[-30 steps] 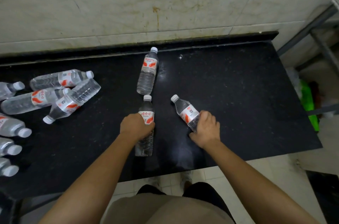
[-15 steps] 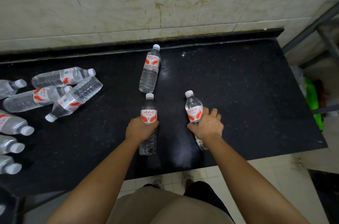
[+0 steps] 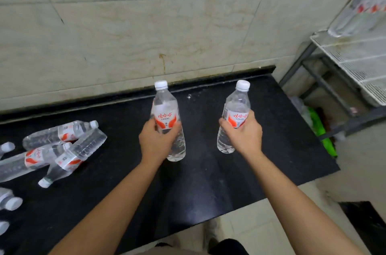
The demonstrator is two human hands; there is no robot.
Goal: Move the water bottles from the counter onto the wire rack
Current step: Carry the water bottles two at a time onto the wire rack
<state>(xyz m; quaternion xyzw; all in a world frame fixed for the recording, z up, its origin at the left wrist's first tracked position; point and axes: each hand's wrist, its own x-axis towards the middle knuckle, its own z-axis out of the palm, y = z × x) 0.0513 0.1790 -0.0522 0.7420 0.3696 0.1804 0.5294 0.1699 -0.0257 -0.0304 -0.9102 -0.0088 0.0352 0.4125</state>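
Two clear plastic water bottles are held upright just above a black desk point(image 3: 208, 181), close to centre. The left bottle point(image 3: 165, 104) is gripped by the left hand point(image 3: 156, 140), with fingers and thumb curled round the red-and-white label at mid-body. The right bottle point(image 3: 238, 102) is gripped the same way by the right hand point(image 3: 244, 135).

Both bottles look full and are capped in white, so a moderate, steady weight is to be expected, with no spilling. The walls are thin and ribbed below the label, so some give under a hard squeeze is likely. The label band is judged the best place to hold, as it is the widest and smoothest part. The glossy film could slip if wet.

At 9 o'clock, more bottles point(image 3: 62, 146) lie on their sides on the desk, some crossed over one another. Being round, they can be expected to roll.

At 2 o'clock, a rack point(image 3: 355, 56) of white wire mesh on a grey metal frame is seen, well apart from the hands. One bottle point(image 3: 359, 10), blurred, already lies on it. The desk is polished and speckled. Behind it, at 12 o'clock, pale stained tiles point(image 3: 146, 35) cover the wall.
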